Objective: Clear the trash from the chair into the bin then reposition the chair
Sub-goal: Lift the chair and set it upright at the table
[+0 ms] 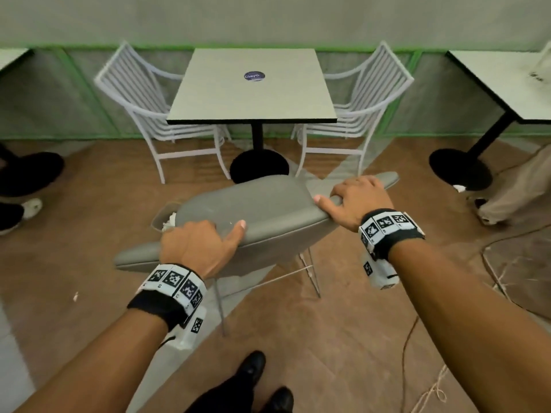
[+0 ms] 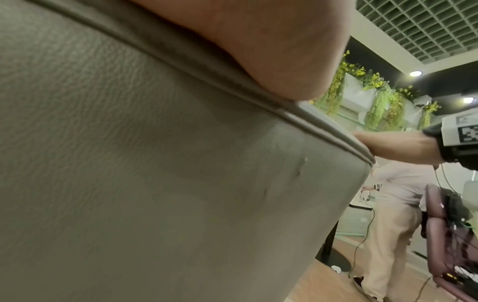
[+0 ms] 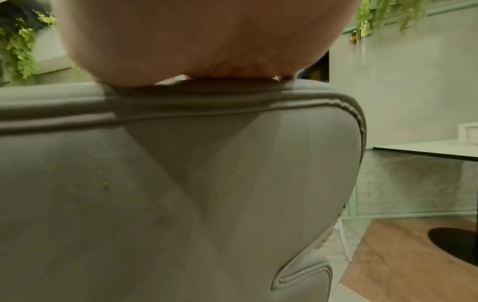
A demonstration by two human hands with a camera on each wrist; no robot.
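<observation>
Grey padded chair (image 1: 262,210) on brown floor (image 1: 343,338), near square counter (image 1: 253,87), tipped toward white wire chairs (image 1: 134,93). Left grip (image 1: 196,245) curled over top edge of chair back, thumb on front. Right grip (image 1: 354,201) curled over same edge, further right. White crumpled trash (image 1: 170,219) peeking beside chair back.

Our hands on the chair back

We grip the chair (image 1: 256,210) back, left hand (image 1: 196,245) left of right hand (image 1: 357,201); the table (image 1: 253,87) stands beyond, a wire chair (image 1: 134,93) either side.
</observation>
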